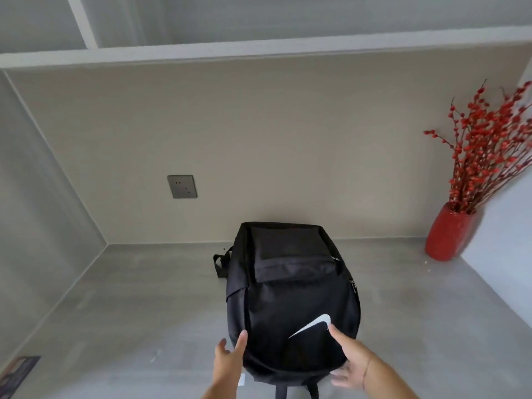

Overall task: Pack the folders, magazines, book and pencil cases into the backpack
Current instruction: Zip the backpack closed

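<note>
Black backpack (pixel 290 306) lying flat on grey surface (pixel 129 312); L hand (pixel 230 358) & R hand (pixel 352 367) both spread open, fingertips touching bag's near end, gripping nothing.

Black backpack (pixel 290 306) with a white swoosh logo (pixel 313 325); red vase (pixel 447 234) holding red berry branches (pixel 489 145) on dark stems; grey, faintly mottled tabletop (pixel 144 312); beige wall (pixel 259 139) — dark grey socket (pixel 182 186); white shelf (pixel 259 50).

The left hand (pixel 230 359) and right hand (pixel 351 367) reach forward side by side, fingers straight and spread.
</note>
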Available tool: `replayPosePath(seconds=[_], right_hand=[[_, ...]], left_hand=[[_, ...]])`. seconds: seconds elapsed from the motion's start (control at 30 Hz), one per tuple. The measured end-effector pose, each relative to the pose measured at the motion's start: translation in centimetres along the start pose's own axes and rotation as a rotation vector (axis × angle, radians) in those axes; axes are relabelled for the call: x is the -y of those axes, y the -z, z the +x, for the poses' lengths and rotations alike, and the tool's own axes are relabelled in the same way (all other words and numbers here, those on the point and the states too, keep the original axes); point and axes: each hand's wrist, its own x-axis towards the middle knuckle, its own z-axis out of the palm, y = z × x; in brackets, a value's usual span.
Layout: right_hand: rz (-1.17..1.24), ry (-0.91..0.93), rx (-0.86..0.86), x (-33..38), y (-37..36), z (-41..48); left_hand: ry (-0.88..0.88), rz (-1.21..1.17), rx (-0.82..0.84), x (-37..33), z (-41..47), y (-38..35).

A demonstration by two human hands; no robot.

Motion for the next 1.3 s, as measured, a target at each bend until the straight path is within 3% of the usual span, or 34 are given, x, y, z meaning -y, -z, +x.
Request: replayPosePath(seconds=[0.1,0.23,0.43,0.87,1.13,1.3], right_hand=[[0.162,0.067,-0.079,-0.3,-1.6,0.5],[0.189,0.27,-0.193,2.2,-1.6,1.0],[-0.049,0.58,-0.279,7.7,0.3,-0.3],[-0.308,0.708,-0.288,13.2,-0.5,-1.9],[-0.384,0.746,-0.297,15.0,-1.1,-2.7],[-0.471,0.856,-0.344,19.9,-1.4,-5.1]], left_hand=[[0.001,0.094,0.065,-2.1,0.6,-1.4],[-0.048,0.382,0.115,-2.2,1.0,-2.4],[-0.209,0.497,0.129,-5.6,0.5,-3.0],[-0.288,0.824,0.152,-9.8,0.0,-3.3],[-0.35,0.835,0.217,-11.3,-0.9,-3.6],[-0.413,0.853,0.264,-13.2,-2.8,-5.9]])
